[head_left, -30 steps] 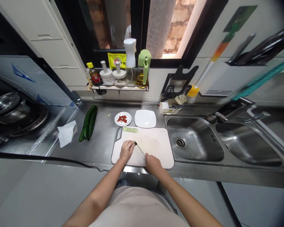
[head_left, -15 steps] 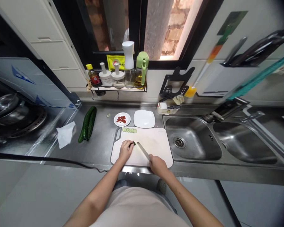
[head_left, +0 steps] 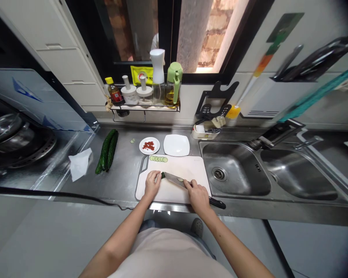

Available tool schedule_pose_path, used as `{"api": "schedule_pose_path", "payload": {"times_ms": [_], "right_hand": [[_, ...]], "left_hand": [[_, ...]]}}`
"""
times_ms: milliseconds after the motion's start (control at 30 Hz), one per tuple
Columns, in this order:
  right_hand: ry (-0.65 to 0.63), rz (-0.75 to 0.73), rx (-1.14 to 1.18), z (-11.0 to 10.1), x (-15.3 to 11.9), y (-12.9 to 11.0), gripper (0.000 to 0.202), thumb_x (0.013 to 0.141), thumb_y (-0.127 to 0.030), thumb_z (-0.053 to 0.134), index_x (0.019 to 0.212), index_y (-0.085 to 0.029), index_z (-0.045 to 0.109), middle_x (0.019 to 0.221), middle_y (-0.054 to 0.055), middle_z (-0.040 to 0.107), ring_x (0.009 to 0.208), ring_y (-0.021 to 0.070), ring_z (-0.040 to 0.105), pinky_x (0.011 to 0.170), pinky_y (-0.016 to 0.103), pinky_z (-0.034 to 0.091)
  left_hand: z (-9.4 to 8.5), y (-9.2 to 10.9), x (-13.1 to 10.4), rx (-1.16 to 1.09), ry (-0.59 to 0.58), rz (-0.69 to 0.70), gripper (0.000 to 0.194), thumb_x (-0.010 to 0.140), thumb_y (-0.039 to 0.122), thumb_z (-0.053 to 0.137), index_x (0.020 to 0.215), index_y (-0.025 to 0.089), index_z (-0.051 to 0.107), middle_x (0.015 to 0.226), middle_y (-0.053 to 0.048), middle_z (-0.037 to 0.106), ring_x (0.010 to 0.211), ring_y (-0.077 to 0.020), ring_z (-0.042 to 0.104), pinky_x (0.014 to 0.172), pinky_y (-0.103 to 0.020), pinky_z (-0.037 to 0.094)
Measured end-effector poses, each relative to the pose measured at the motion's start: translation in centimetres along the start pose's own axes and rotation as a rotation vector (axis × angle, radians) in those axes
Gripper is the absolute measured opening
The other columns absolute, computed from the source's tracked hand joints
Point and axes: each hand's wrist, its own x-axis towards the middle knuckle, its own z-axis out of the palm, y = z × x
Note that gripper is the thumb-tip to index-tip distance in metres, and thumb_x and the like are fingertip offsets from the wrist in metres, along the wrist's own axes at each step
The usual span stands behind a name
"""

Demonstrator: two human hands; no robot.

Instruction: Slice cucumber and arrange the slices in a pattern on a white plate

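My left hand point(head_left: 152, 184) presses a short cucumber piece point(head_left: 162, 175) onto the white cutting board point(head_left: 191, 168). My right hand point(head_left: 197, 196) grips a knife point(head_left: 174, 179) with a black handle that sticks out toward the counter's front edge. The blade lies across the board beside the cucumber end, with one cut slice point(head_left: 180, 179) next to it. A row of several cucumber slices point(head_left: 158, 158) lies along the board's far edge.
Two whole cucumbers point(head_left: 107, 150) and a crumpled tissue point(head_left: 80, 163) lie left of the board. A small plate of red chili point(head_left: 149, 145) and a white square plate point(head_left: 176, 145) sit behind it. The double sink point(head_left: 237, 175) is to the right, the stove with a pot lid point(head_left: 5, 129) far left.
The knife has turned from steep to nearly flat across the board and my right hand moved right. A fresh slice lies by the blade. My left hand stayed on the cucumber.
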Motion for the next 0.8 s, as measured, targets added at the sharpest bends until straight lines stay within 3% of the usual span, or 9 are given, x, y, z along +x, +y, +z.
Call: {"api": "schedule_pose_path", "payload": {"times_ms": [133,233,300,400,567,667,800], "right_hand": [[0.116,-0.016,-0.020,0.5,0.0,0.2,0.039,0.092,-0.017,0.040,0.129,-0.028,0.050,0.104,0.007,0.057,0.076,0.0154,0.053,0.067,0.030,0.029],[0.198,-0.030,-0.026,0.8,0.2,0.3,0.034,0.093,-0.020,0.041,0.124,-0.026,0.054,0.104,0.007,0.058,0.075,0.0158,0.050,0.066,0.031,0.027],[0.239,-0.039,-0.028,0.9,0.3,0.3,0.032,0.093,-0.020,0.041,0.121,-0.026,0.056,0.103,0.007,0.058,0.074,0.0158,0.049,0.066,0.031,0.025],[0.282,-0.067,-0.027,0.8,0.5,0.1,0.029,0.094,-0.020,0.042,0.118,-0.024,0.058,0.100,0.006,0.059,0.073,0.0154,0.047,0.066,0.031,0.024],[0.315,-0.139,-0.018,0.3,0.3,0.0,0.028,0.093,-0.021,0.043,0.117,-0.023,0.058,0.100,0.006,0.059,0.073,0.0152,0.045,0.067,0.030,0.024],[0.295,-0.150,0.003,0.1,0.1,0.0,0.030,0.093,-0.021,0.043,0.119,-0.023,0.057,0.101,0.007,0.058,0.074,0.0154,0.045,0.067,0.030,0.024],[0.212,-0.140,0.043,-0.2,-0.1,0.0,0.032,0.093,-0.020,0.040,0.121,-0.024,0.056,0.103,0.008,0.058,0.077,0.0159,0.046,0.069,0.029,0.026]], "left_hand": [[-0.6,0.9,0.6,-0.002,0.074,-0.057,0.023,0.090,0.032,0.047,0.099,0.019,0.064,0.096,-0.008,0.064,0.087,-0.0177,0.059,0.076,-0.031,0.049],[-1.2,2.3,1.5,0.023,0.071,-0.019,0.023,0.089,0.032,0.048,0.102,0.020,0.064,0.099,-0.008,0.064,0.093,-0.0191,0.058,0.082,-0.034,0.048],[-1.6,3.5,2.2,0.056,-0.006,0.049,0.023,0.088,0.032,0.051,0.103,0.021,0.064,0.101,-0.007,0.064,0.098,-0.0201,0.056,0.089,-0.037,0.045],[-1.9,5.6,3.2,0.082,-0.250,0.160,0.025,0.087,0.034,0.054,0.105,0.022,0.066,0.105,-0.007,0.064,0.104,-0.0206,0.054,0.092,-0.037,0.043],[-1.8,8.0,4.4,0.145,-0.614,0.233,0.029,0.086,0.035,0.054,0.110,0.024,0.066,0.104,-0.005,0.065,0.101,-0.0205,0.054,0.091,-0.035,0.042],[-1.6,8.5,4.5,0.162,-0.686,0.249,0.023,0.084,0.032,0.057,0.102,0.023,0.068,0.097,-0.005,0.066,0.096,-0.0204,0.056,0.088,-0.034,0.042],[-1.2,8.1,4.3,0.046,-0.611,0.166,0.012,0.077,0.031,0.064,0.083,0.022,0.068,0.083,-0.005,0.066,0.084,-0.0193,0.058,0.077,-0.031,0.045]]}}
